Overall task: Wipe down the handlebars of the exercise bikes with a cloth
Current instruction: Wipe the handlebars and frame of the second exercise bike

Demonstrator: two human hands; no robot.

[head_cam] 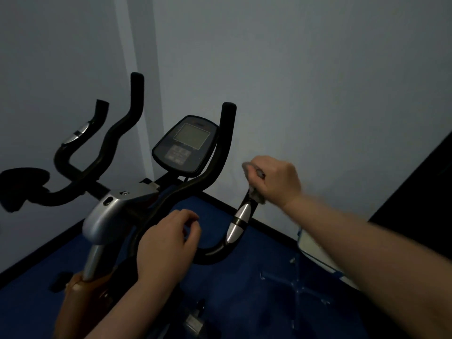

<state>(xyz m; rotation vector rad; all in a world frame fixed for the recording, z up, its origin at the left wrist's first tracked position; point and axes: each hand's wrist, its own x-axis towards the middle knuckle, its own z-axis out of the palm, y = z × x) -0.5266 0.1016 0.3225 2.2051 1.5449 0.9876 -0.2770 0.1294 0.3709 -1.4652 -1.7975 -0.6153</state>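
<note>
An exercise bike's black handlebars (215,155) curve up around a console (187,144) in the middle of the view. My right hand (276,181) grips the upper end of the right outer bar, wrapped in a grey cloth (256,195) that shows above and below my fingers. Just under it the bar carries a silver sensor plate (238,222). My left hand (168,243) hovers over the lower bend of the bar, fingers loosely curled, holding nothing. The left-side bars (110,140) stand untouched.
The grey wall lies close behind the bike. A silver stem housing (110,211) sits left of my left hand. Blue flooring (244,289) spreads below, with a white object (315,243) by the wall at right and a dark panel (420,187) at the far right.
</note>
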